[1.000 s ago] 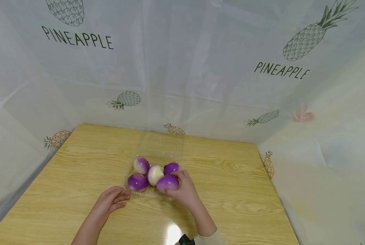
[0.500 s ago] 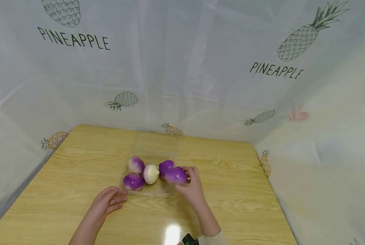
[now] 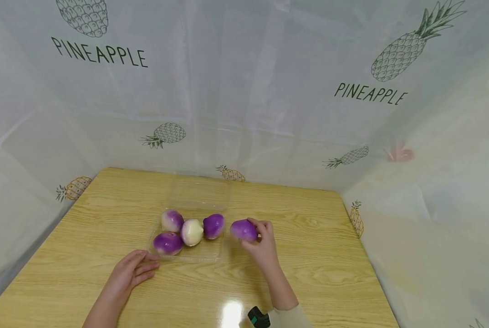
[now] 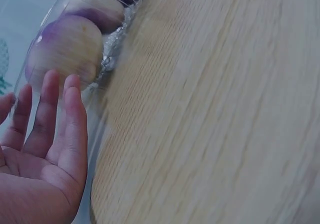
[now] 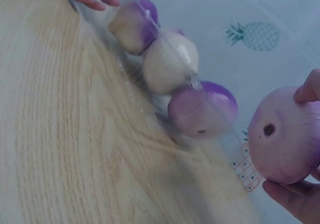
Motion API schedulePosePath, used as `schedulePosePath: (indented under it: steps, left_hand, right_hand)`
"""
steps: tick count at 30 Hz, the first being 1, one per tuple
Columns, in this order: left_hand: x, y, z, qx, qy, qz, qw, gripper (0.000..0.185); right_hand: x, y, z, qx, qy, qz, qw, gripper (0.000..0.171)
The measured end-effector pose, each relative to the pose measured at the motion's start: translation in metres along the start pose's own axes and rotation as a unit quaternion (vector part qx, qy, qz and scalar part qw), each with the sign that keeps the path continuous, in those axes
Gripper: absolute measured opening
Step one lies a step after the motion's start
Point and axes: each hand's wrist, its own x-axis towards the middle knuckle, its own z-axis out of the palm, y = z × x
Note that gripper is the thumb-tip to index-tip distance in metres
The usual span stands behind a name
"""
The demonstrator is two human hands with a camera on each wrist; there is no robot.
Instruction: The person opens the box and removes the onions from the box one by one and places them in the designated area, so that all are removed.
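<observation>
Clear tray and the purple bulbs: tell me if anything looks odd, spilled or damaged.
Nothing stands out. Four bulbs sit inside the clear tray on the table, none spilled or visibly damaged. A fifth bulb is outside the tray only because the right hand holds it. The left hand rests at the tray's near corner.

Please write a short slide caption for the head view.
Right hand holds a purple turnip beside the clear tray; left hand touches its corner.

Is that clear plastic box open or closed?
Open. The clear box has its lid folded back flat on the table, and four turnips sit uncovered inside.
</observation>
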Motion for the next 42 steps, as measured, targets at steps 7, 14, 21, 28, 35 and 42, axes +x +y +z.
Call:
schedulePosePath:
  steps: [7,14,21,28,35,42]
  left_hand:
    - [-0.001,-0.003,-0.014,-0.056,-0.049,0.037,0.9966,0.029]
    - [0.002,-0.007,-0.021,-0.103,-0.079,0.052,0.9901,0.032]
    - [0.003,-0.008,-0.025,-0.084,-0.066,0.049,0.9931,0.028]
    - [0.003,-0.008,-0.025,-0.077,-0.070,0.051,0.9933,0.028]
    - [0.002,-0.009,-0.024,-0.062,-0.054,0.044,0.9956,0.026]
    - [0.003,-0.009,-0.027,-0.072,-0.072,0.050,0.9936,0.028]
  right_hand:
    - [0.018,0.033,0.007,-0.004,0.008,-0.003,1.000,0.057]
    - [0.041,0.060,0.015,-0.031,0.004,0.010,0.999,0.058]
    - [0.061,0.071,0.020,-0.057,-0.011,0.006,0.998,0.058]
    - [0.079,0.079,0.029,-0.075,-0.023,0.009,0.997,0.061]
    - [0.087,0.091,0.037,-0.081,-0.022,0.000,0.996,0.061]
    - [0.088,0.094,0.044,-0.076,-0.016,-0.006,0.997,0.059]
